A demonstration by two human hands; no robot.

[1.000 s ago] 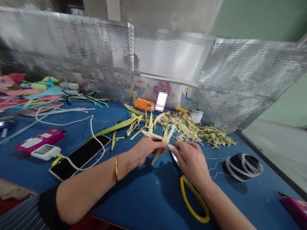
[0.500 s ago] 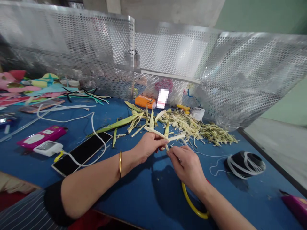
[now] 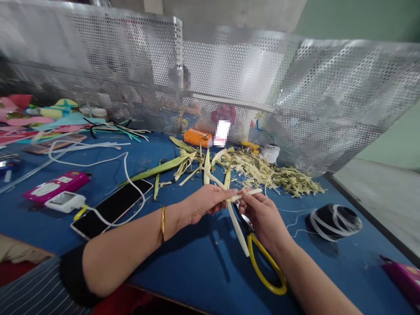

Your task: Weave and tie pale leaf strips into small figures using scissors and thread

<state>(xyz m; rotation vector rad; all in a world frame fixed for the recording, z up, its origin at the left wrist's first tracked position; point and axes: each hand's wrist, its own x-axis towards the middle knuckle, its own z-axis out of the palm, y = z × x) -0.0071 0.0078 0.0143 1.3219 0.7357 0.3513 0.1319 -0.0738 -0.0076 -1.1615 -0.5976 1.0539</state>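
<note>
Pale, flat plant strips [image 3: 238, 229], which look like corn husk, cross between my two hands. My left hand [image 3: 208, 200] pinches them where they cross, thumb and fingers pressed together. On the right, my right hand [image 3: 260, 214] is closed with its fingertips on the short strip [image 3: 251, 193] pointing right. One long end hangs down toward me, and another slants up to the left. Scissors [image 3: 267, 267] with yellow handles lie partly under my right hand, their blades partly hidden. Just beyond my hands are a green husk leaf [image 3: 157, 169] and a heap of shredded husk [image 3: 256, 168].
A black spool [image 3: 334, 222] wound with white cord sits at the right. On the left lie a dark phone [image 3: 113, 208], a magenta device [image 3: 57, 188] and a white cable [image 3: 126, 164]. An orange packet [image 3: 197, 138] stands before the perforated screen [image 3: 229, 61].
My right hand has shifted up from the hanging end to the short strip beside my left fingers. The lower strip now hangs free, and more of the scissors shows.
</note>
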